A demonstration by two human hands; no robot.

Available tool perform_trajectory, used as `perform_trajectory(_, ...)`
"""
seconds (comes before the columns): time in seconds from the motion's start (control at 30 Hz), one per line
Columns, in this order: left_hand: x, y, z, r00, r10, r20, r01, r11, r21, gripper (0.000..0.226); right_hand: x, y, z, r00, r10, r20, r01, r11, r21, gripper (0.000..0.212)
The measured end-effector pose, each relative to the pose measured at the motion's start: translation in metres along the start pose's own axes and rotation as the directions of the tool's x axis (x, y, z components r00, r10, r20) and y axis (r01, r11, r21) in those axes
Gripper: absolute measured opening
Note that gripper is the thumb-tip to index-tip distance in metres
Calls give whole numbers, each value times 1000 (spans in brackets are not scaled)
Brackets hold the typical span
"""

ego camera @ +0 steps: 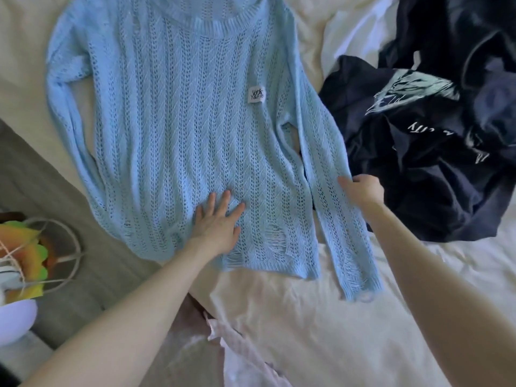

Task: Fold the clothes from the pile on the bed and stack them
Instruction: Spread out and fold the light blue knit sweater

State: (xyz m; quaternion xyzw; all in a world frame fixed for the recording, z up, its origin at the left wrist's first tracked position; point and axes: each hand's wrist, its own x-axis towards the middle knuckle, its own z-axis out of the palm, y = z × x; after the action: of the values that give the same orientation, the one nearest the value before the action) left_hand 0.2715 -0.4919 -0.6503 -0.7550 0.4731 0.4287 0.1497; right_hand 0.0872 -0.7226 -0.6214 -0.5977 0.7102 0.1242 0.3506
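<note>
Pale blue open knit, that was the sweater (190,129), spread front-up across the cream bed (307,317) with its neckline at the far edge and its frayed hem toward the person. The left hand (217,222) lay flat on the lower body of it, fingers straight and spread, a wide, empty grip, probably there to pin the loose knit so it would not slide. The right hand (363,189) had its grip closed on the outer edge of the right sleeve (335,191), pinching the fabric, most likely readying that sleeve to swing in over the body for the first fold. Just beside it sat the dark navy pile (435,152), crumpled, with pale lettering too creased to read. The small white label (257,94) on the chest was equally illegible. The top of the collar ran out of view, the right fingertips were tucked behind the sleeve, and no finished stack showed anywhere. Something colourful behind a wire frame (42,258) lay cut off at the left.
</note>
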Motion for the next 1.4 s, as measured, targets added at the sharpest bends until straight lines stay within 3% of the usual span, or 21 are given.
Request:
perform_trajectory(0.03,2,1,-5,1000,-9,17,9,1000,-10,58,2,0,-3,999,7,41,-9,998,55,33)
perform_trajectory(0.1,2,3,-14,999,-36,9,36,997,-65,53,4,4,-12,996,-4,92,-19,967,255,25)
perform_trajectory(0.2,-3,17,-26,959,-87,-270,22,972,-235,35,-5,8,-31,975,-27,221,-125,755,644,22)
perform_trajectory(0.27,-3,38,-39,900,-129,-417,-82,888,-452,28,-15,6,-42,949,-103,297,-160,654,740,19)
perform_trajectory(0.33,1,66,-58,936,-168,-308,-122,667,-735,32,-26,3,-45,924,-186,334,-139,651,747,18)
perform_trajectory(0.4,10,94,-79,991,-116,-67,-21,355,-935,42,-35,-2,-44,906,-242,346,-121,637,762,15)
perform_trajectory(0.47,18,114,-97,995,-11,99,99,123,-987,45,-43,-5,-40,897,-283,339,-94,628,773,11)
perform_trajectory(0.53,22,124,-108,989,43,143,146,-65,-987,26,-50,-6,-36,896,-311,317,-40,654,755,7)
perform_trajectory(0.6,22,126,-114,992,-56,114,105,-143,-984,15,-57,-5,-28,889,-324,325,-27,670,742,7)
perform_trajectory(0.7,15,115,-118,975,-221,-29,-48,-83,-995,12,-65,-4,-15,868,-322,378,-59,688,723,11)
perform_trajectory(0.87,-15,46,-118,939,-263,-223,-224,26,-974,8,-64,-30,12,885,-263,385,-74,737,672,16)
perform_trajectory(0.97,-14,-10,-123,881,-434,-191,-128,172,-977,12,-59,-56,31,887,-254,385,-93,719,689,14)
perform_trajectory(1.07,5,-56,-128,843,-535,-52,137,307,-942,9,-50,-81,47,890,-184,416,-196,670,716,13)
perform_trajectory(1.17,37,-75,-145,877,-479,-24,239,480,-844,13,-40,-103,61,903,-109,415,-263,624,736,18)
perform_trajectory(1.3,87,-63,-187,893,-383,-238,48,607,-793,38,-18,-130,66,935,-8,355,-291,557,778,20)
perform_trajectory(1.4,128,-43,-217,895,-279,-348,-65,691,-720,41,-7,-150,66,859,-15,512,-445,475,759,27)
